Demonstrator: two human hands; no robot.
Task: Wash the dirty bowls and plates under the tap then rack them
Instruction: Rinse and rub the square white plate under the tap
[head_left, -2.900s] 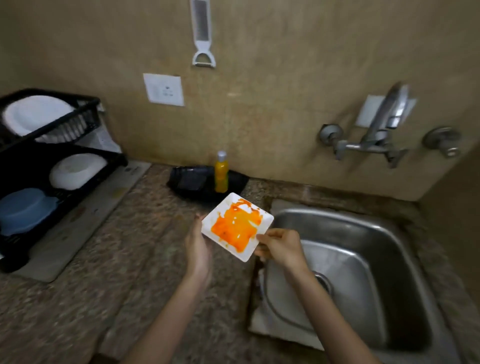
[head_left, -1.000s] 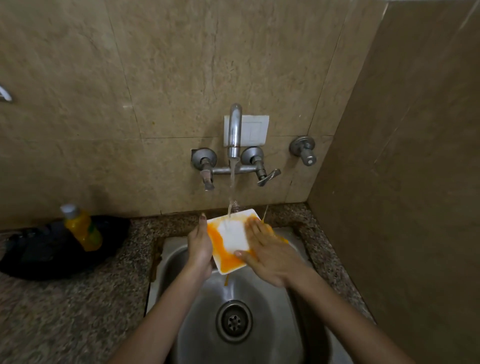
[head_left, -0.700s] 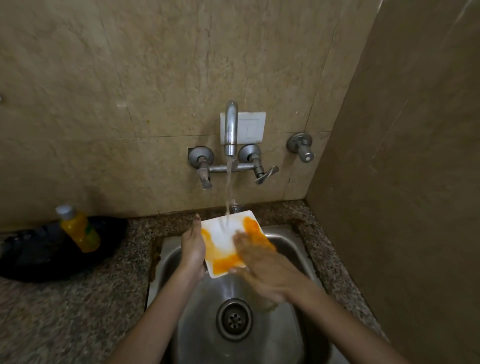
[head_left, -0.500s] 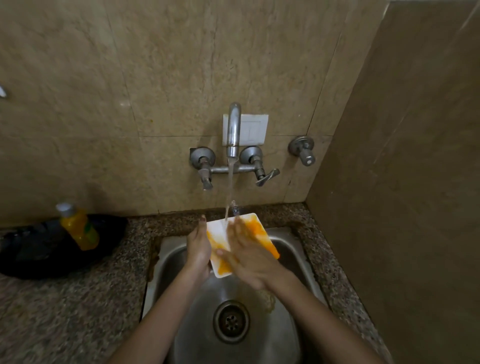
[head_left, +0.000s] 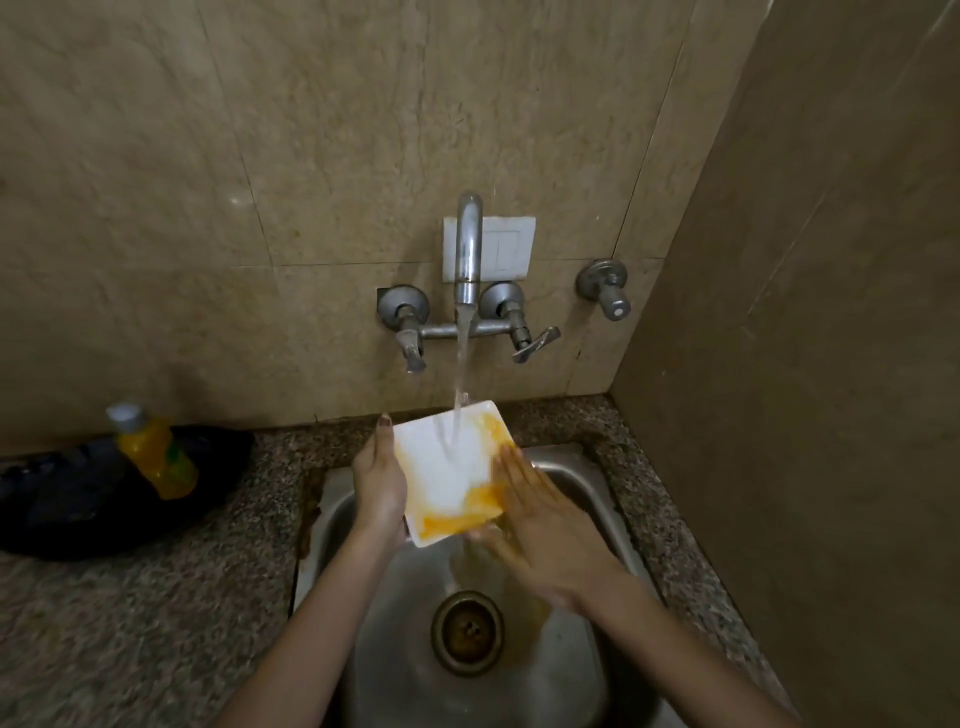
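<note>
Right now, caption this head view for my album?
Left hand holds a stained white plate under the tap; right hand wipes it.

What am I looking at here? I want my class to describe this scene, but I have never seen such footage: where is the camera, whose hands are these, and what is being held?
There is no machine here. A person wears a camera on the head, looking down, so their own bare arms enter from the bottom of the picture. The left hand grips a square white plate by its left edge, under water running from the tap. The right hand lies flat against the plate's right side, which is smeared orange. Below them is a steel sink with a drain. On the stone counter to the left sit a dark tray and a yellow bottle.
</note>
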